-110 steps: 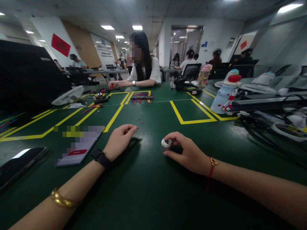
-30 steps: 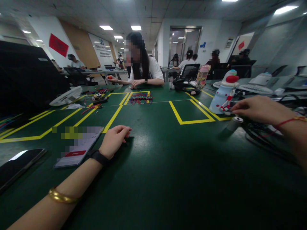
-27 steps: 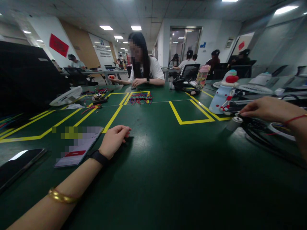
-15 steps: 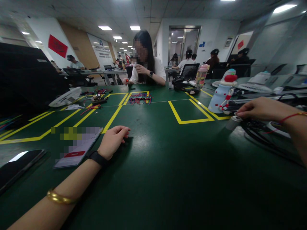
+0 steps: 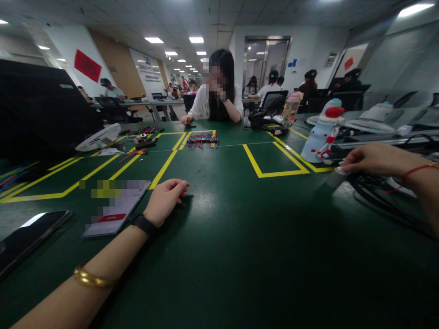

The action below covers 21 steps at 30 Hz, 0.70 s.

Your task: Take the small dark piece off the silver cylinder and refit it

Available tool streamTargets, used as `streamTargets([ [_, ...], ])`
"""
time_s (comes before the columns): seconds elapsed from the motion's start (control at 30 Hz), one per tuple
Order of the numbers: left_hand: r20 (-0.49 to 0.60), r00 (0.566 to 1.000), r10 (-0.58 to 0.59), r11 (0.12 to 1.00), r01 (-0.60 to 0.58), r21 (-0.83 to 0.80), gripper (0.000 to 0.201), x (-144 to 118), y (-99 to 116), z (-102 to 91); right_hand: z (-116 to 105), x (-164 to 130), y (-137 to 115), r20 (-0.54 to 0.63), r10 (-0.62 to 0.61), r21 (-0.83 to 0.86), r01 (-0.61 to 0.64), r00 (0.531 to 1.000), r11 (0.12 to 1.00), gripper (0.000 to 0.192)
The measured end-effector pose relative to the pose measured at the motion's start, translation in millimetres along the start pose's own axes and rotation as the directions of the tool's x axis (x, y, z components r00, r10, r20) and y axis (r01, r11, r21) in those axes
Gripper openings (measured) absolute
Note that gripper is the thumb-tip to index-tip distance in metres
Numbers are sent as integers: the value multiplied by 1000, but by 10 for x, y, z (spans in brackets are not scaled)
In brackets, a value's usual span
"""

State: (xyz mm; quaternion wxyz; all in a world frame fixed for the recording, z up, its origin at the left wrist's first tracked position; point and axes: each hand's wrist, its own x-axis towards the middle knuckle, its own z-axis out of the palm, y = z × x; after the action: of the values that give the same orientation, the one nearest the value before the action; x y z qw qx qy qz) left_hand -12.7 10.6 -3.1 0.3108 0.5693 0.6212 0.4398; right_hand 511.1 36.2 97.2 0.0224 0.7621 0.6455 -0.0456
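- I see the short silvery metal-looking cylinder [image 5: 335,179] now farther from my half-open left hand [image 5: 164,201].
- My right hand [image 5: 372,157], narrowly pinched, meets its top; grip, I can't tell. Likely one-handed work.

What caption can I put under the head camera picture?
Right hand at a small silvery cylinder, loosely curled left hand beside a phone, over a green table.

your right hand [image 5: 372,160] hides some of the small can [image 5: 335,179]. the left edge cuts off 1 dark phone [image 5: 34,237]. far-off wires [image 5: 203,140] look blurry.
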Motion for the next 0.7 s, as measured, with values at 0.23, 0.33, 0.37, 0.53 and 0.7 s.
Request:
streamTargets([
  [0.23, 10, 1000, 10, 1000, -10, 22, 30, 12, -16, -5, 142, 79, 85, 142, -9, 176, -17, 990, 984, 53],
  [0.33, 6, 1000, 9, 999, -9, 31, 31, 8, -22, -9, 174, 81, 17, 131, -18, 48, 12, 991, 999, 44],
  [0.37, 7, 1000, 14, 999, -14, 32, 31, 7, -25, -9, 172, 73, -15, 120, -16, 9, 15, 993, 1000, 42],
  [0.53, 6, 1000, 25, 999, -26, 27, 33, 7, -45, -5, 168, 23, -113, 103, 23, -20, -22, 994, 1000, 37],
  [0.7, 6, 1000, 25, 999, -25, 46, 36, 12, -60, -11, 214, 52, -78, 34, 0, -40, 2, 999, 999, 38],
])
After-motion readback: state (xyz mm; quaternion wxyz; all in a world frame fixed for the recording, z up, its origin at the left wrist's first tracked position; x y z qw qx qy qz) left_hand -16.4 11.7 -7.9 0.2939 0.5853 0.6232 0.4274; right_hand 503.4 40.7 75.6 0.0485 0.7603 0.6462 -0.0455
